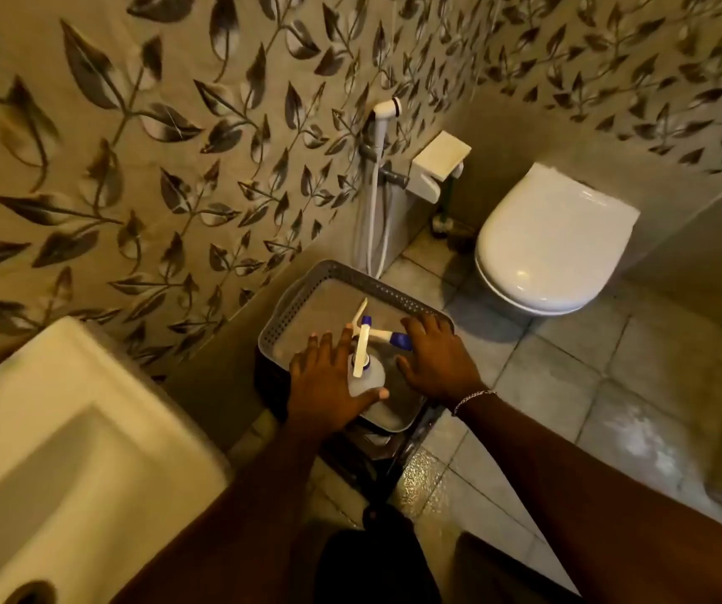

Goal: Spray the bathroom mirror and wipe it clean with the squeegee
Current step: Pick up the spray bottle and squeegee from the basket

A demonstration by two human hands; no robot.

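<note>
**Operator:** I'm looking down into a grey perforated tray (307, 272) set on a dark stand between the sink and the toilet. Both tools are in it. The spray bottle (366, 377) lies on its side with its white trigger head pointing away from me, and the squeegee (379, 331), white with blue grips, lies just behind it.

**Partner:** What are the hands doing?

**Operator:** My left hand (328, 385) is spread over the bottle, thumb curled under its body, fingers not yet closed around it. My right hand (435, 359) is flat and open, fingers splayed over the squeegee's blue handle end, gripping nothing that I can see.

**Partner:** How would you take them?

**Operator:** I judge the bottle comes first. I'd wrap its body near the neck so the trigger falls under a finger, and stand it upright as it lifts so nothing leaks. The squeegee I'd take by the handle, keeping its blade off the tray rim.

**Partner:** And the room?

**Operator:** Dim, warm light. Leaf-patterned tiles (154, 146) on the wall, a white sink (67, 429) at my lower left, a closed toilet (555, 241) ahead, grey floor tiles (612, 385) with a wet-looking shine. The mirror isn't in view.
</note>
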